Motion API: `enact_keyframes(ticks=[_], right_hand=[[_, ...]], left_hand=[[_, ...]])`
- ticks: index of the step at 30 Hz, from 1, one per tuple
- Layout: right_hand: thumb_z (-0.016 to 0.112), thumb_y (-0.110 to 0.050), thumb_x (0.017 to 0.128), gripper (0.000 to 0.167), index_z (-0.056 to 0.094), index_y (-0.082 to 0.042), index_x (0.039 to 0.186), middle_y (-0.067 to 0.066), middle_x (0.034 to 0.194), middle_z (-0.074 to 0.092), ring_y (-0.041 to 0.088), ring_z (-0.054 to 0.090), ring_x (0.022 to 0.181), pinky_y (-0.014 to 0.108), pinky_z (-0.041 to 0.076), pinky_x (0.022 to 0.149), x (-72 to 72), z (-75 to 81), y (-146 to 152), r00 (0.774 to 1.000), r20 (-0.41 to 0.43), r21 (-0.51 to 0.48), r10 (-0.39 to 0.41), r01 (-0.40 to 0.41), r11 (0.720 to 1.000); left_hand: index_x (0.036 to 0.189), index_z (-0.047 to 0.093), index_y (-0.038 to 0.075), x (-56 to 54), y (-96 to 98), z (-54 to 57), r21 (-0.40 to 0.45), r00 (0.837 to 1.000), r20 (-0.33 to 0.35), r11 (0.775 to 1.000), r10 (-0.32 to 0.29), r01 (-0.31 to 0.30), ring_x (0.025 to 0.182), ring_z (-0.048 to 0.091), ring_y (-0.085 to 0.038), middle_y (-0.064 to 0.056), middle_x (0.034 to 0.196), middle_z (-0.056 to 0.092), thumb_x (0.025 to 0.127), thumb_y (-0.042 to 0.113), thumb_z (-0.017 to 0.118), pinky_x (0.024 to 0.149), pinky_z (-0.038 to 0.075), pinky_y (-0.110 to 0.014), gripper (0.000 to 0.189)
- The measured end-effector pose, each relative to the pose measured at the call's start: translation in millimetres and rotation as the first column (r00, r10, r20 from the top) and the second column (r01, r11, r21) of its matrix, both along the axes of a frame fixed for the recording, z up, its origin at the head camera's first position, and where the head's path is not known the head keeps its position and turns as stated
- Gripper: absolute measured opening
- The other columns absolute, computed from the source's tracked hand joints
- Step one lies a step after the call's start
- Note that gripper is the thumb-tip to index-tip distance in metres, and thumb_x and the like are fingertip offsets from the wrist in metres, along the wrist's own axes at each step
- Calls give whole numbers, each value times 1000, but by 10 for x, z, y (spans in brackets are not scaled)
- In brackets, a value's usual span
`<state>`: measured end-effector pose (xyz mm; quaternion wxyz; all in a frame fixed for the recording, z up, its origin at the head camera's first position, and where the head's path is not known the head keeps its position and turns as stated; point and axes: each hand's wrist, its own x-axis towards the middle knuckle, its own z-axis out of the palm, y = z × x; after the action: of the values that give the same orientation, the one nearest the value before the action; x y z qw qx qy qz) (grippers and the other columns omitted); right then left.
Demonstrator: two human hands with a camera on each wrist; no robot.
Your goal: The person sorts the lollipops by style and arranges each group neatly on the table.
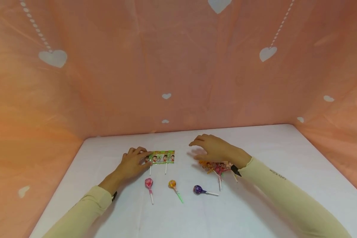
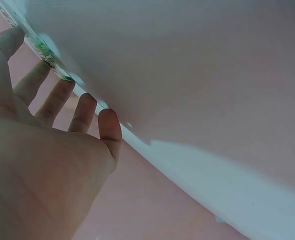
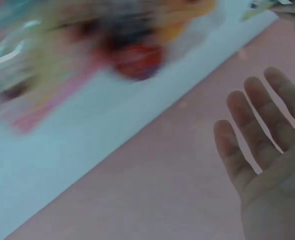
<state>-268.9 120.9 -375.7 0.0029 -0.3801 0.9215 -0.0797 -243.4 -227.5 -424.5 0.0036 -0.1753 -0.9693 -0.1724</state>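
From where I stand, the left hand [image 1: 134,163] lies at the left end of a flat green packet [image 1: 163,158], fingers loosely extended and the thumb apart from them. The fingertips and thumb touch the packet and cover its left corner; I see no firm grip. The packet lies on the white table [image 1: 273,145], left of centre and toward the back, and two white sticks [image 1: 166,169] jut from its near side.

The right hand [image 1: 215,147] hovers over the table to the right of the packet, with a bare gap between them. Its fingers are spread and gently bent, thumb well apart, and it holds nothing. Just below that palm and wrist sits a pile of wrapped sweets [image 1: 209,166], orange and pink, with sticks pointing toward the near edge. The hand and wrist, with a black band [image 1: 235,170], block part of the pile, and the right wrist view blurs it, so I cannot count the pieces.

Nearer the person, three lollipops lie well apart in a loose row: a pink lollipop [image 1: 149,182], an orange lollipop [image 1: 172,184] on a green stick, and a purple lollipop [image 1: 197,189] lying sideways, its white stick pointing right. Peach cloth [image 1: 178,66] printed with white hearts [image 1: 53,58] walls the table in.
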Motion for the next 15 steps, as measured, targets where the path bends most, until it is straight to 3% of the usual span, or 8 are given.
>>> enact_keyframes(ticks=[9,15], right_hand=[[67,-39,92,42,64,-15,127,3,124,65,24,58,118,46,47,103,30,-232,501,999,-33,-33,28,-29,999],[66,-39,94,37,65,-19,125,2,126,64,23,57,120,46,46,105,79,-389,630,999,10,-81,42,-41,996]], left_hand=[[138,59,15,0,-15,-15,19,1000,-11,1000,-2,2,124,44,-33,-7,134,55,94,36,65,95,35,-55,49],[139,58,16,-19,-1,-31,27,1000,9,1000,3,-3,125,43,-32,-7,136,54,94,36,65,97,34,-55,50]])
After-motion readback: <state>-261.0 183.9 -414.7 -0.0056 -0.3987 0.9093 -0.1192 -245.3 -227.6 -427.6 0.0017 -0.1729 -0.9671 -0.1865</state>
